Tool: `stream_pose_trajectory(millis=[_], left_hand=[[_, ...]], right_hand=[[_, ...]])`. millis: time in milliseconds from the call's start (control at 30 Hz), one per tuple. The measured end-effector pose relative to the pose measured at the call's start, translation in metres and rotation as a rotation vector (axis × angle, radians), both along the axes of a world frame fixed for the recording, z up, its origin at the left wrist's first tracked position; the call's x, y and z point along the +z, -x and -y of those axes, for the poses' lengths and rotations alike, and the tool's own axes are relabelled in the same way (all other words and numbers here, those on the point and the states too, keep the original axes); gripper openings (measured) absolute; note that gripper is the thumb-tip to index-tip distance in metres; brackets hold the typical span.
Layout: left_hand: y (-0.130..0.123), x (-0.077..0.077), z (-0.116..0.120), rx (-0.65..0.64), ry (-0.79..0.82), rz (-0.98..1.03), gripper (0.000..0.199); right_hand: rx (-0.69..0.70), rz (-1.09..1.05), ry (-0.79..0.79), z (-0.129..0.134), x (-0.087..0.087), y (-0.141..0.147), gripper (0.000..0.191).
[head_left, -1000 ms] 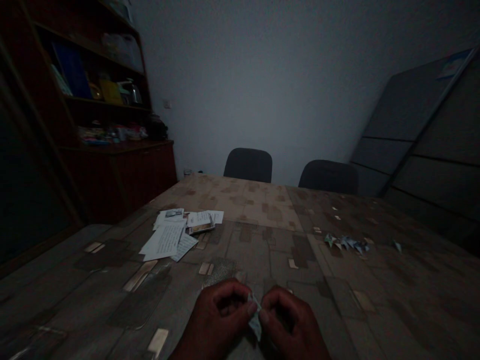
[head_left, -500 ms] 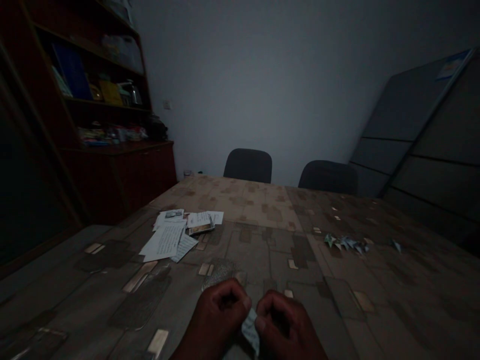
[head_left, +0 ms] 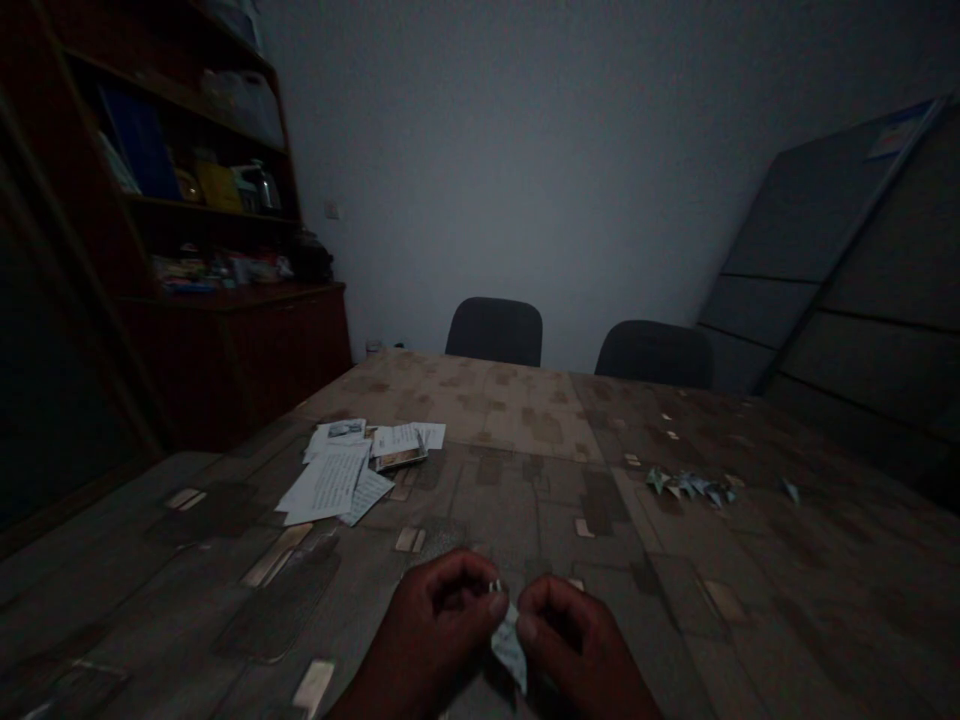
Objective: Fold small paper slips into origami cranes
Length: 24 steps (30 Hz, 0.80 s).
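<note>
Close to the table's near side, a small folded piece of printed paper (head_left: 510, 648) is held between my two hands. My left hand (head_left: 448, 620) pinches its upper left part between thumb and forefinger, and a bit of white paper pokes up above the fingertips. On the other side, my right hand (head_left: 571, 630) has its thumb and forefinger closed at the paper's right edge. The paper's lower end hangs down to a point. Curled fingers hide part of it.
Loose printed sheets (head_left: 324, 482) lie in a pile at the left of the patterned table (head_left: 495, 500). Several small folded paper shapes (head_left: 694, 487) form a row at the right, with another folded piece (head_left: 790, 489) apart from them. Two dark chairs (head_left: 495, 330) stand behind the table.
The folded paper has turned slightly and shows more of its printed face. A white tip now appears above my left fingertips. Both hands stay nearly in the same place.
</note>
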State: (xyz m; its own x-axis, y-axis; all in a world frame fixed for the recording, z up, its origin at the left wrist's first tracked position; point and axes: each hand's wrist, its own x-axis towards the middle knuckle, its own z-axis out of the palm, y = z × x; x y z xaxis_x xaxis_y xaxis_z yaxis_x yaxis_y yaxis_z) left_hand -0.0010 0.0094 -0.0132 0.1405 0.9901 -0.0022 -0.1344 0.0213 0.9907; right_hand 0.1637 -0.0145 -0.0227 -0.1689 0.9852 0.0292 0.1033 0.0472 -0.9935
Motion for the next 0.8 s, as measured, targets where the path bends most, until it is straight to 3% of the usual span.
stream_pose_trajectory(millis=[100,167,267,367,467,600,667,800], left_hand=[[-0.002,0.000,0.000,0.059,0.045,-0.030,0.025],[-0.002,-0.002,-0.002,0.076,0.112,0.004,0.030],[-0.001,-0.006,-0.005,0.037,0.187,0.025,0.038],[0.000,-0.010,-0.006,-0.019,0.207,0.049,0.040],[0.000,-0.012,-0.005,-0.054,0.193,0.086,0.039],[0.002,-0.011,-0.004,-0.071,0.154,0.106,0.041],[0.003,-0.010,-0.004,-0.095,0.119,0.153,0.041],[0.003,-0.011,-0.003,-0.145,0.096,0.221,0.034]], right_hand=[[-0.128,0.088,-0.138,0.003,-0.003,0.002,0.022],[-0.166,0.257,-0.396,0.005,-0.003,0.001,0.008],[-0.102,0.560,-0.862,0.006,-0.001,-0.002,0.014],[-0.114,0.784,-1.022,0.005,0.002,-0.003,0.012],[-0.138,0.853,-1.027,0.005,0.004,-0.004,0.006],[-0.144,0.718,-0.979,0.005,0.007,-0.007,0.012],[-0.168,0.564,-0.819,0.005,0.006,-0.007,0.010],[-0.273,0.189,-0.320,0.003,0.002,-0.002,0.014]])
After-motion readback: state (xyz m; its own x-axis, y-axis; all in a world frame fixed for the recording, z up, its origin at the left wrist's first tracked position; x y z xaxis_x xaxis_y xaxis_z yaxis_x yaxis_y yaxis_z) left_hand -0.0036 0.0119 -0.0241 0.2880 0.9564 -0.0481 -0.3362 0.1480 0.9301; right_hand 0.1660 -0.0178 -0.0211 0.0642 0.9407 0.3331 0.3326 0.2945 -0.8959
